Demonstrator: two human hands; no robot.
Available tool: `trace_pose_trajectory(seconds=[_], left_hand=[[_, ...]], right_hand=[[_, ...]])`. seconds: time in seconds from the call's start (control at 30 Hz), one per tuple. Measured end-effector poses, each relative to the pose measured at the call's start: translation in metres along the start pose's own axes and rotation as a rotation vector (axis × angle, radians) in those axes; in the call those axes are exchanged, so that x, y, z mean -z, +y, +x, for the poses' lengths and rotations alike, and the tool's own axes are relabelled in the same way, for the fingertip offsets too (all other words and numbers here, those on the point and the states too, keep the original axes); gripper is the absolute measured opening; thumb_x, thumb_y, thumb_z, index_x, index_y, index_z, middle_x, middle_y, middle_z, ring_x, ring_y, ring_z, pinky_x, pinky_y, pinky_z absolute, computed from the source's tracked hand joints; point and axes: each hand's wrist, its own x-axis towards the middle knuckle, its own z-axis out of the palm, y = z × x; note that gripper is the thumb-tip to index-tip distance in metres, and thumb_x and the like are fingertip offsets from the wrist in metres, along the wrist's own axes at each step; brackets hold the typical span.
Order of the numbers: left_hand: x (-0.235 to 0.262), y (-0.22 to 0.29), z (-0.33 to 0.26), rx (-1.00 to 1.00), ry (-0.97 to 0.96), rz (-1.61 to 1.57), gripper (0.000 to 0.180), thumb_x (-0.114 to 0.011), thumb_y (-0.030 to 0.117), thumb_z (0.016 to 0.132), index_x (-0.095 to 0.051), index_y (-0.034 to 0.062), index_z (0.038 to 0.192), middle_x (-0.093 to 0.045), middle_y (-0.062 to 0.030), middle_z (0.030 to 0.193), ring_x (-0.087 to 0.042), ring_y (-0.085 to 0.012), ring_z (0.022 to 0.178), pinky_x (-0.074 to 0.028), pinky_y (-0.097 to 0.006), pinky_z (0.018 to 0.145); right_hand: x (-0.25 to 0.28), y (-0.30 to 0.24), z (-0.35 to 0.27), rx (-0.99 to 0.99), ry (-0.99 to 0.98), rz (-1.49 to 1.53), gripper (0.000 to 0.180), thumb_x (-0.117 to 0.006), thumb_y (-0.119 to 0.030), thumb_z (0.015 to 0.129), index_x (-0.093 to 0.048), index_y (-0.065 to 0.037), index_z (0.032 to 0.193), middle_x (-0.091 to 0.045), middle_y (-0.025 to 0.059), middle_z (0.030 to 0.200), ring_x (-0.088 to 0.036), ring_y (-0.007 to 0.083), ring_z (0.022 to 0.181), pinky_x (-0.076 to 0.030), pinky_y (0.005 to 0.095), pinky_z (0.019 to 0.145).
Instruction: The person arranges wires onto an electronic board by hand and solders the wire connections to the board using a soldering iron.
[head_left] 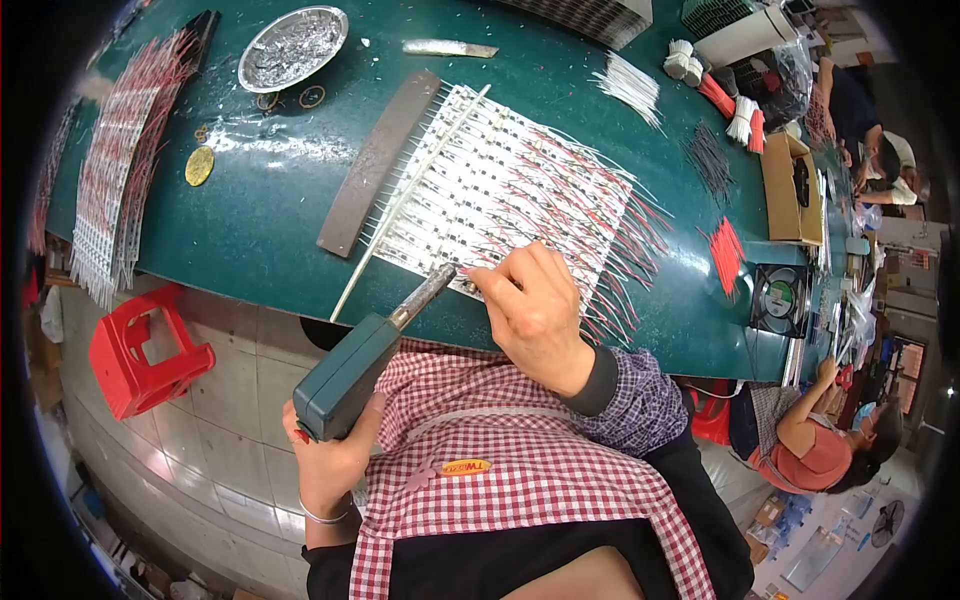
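My left hand (335, 458) is wrapped round a green soldering gun (347, 374), whose metal barrel points up and right. The barrel's tip meets the near edge of a white panel of small circuit boards (445, 215). Just right of that tip, my right hand (537, 318) is closed in a pinch over the panel. What its fingertips hold is too small to make out. Red, white and dark wires (590, 200) fan out from the panel's right part. A thin pale rod (410, 205) lies along the panel's left side, beside a flat brown bar (380, 165).
At the far left lie wired panels (115, 180) and a metal bowl (293, 50) with silvery scraps. Bundles of white (630, 90), black (710, 160) and red wires (725, 255) lie to the right, near a small fan (780, 300). A red stool (145, 350) stands lower left. Other people sit at right.
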Motion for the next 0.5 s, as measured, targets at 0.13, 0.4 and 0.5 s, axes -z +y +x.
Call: trace_pose_trajectory(seconds=[0.13,0.4,0.5], left_hand=[[0.001,0.002,0.001,0.016,-0.01,-0.012,0.015,-0.076,0.002,0.075,-0.069,-0.0037,0.087,-0.069,-0.0061,0.077,-0.062,-0.0106,0.066,-0.047,-0.026,0.06],[0.003,-0.001,0.0,0.031,-0.013,0.014,0.017,-0.076,0.0,0.075,-0.069,-0.0037,0.09,-0.07,-0.0055,0.079,-0.062,-0.0107,0.069,-0.049,-0.026,0.063],[0.008,-0.017,-0.006,-0.042,0.044,-0.03,0.031,-0.067,-0.007,0.078,-0.063,-0.0047,0.108,-0.066,-0.0067,0.091,-0.053,-0.0084,0.06,-0.041,-0.022,0.052]], right_hand=[[-0.001,0.0,0.002,0.014,0.009,0.001,0.023,-0.072,0.003,0.07,-0.072,-0.008,0.09,-0.051,0.0033,0.071,-0.051,0.022,0.07,-0.039,0.0347,0.062],[-0.002,0.001,0.001,0.013,0.0,-0.002,0.022,-0.073,0.003,0.07,-0.072,-0.007,0.089,-0.051,0.0034,0.071,-0.051,0.0223,0.07,-0.039,0.035,0.062],[-0.003,0.0,0.001,0.024,-0.002,-0.014,0.021,-0.073,0.003,0.07,-0.072,-0.007,0.089,-0.05,0.0035,0.071,-0.051,0.0224,0.07,-0.039,0.0351,0.062]])
